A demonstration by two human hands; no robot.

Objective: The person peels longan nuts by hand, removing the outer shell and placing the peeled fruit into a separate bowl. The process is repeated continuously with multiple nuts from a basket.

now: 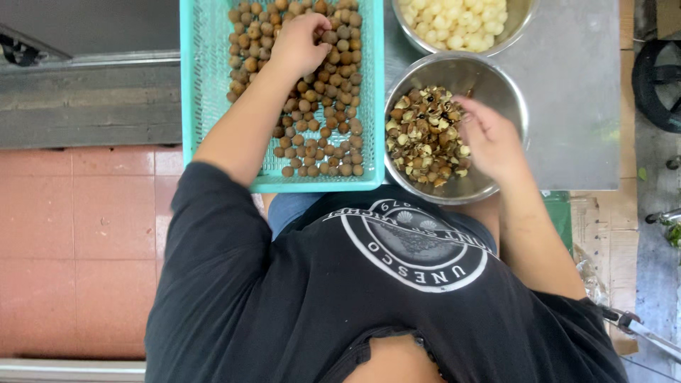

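Note:
My left hand (301, 44) reaches into a turquoise plastic basket (206, 92) full of small round brown fruits (333, 106); its fingers curl down among them, and whether one is held cannot be seen. My right hand (489, 138) hovers over a steel bowl (507, 89) holding brown peel pieces and dark seeds (422, 135), fingers apart near the bowl's right side. At the top, a second steel bowl (521, 21) holds peeled pale white fruit flesh (454, 21).
The bowls and basket rest on a grey metal tabletop (574, 106). Red tiled floor (78, 248) lies on the left, beyond a grey ledge (85, 106). Cardboard (610, 227) and a dark wheel (656, 85) are on the right.

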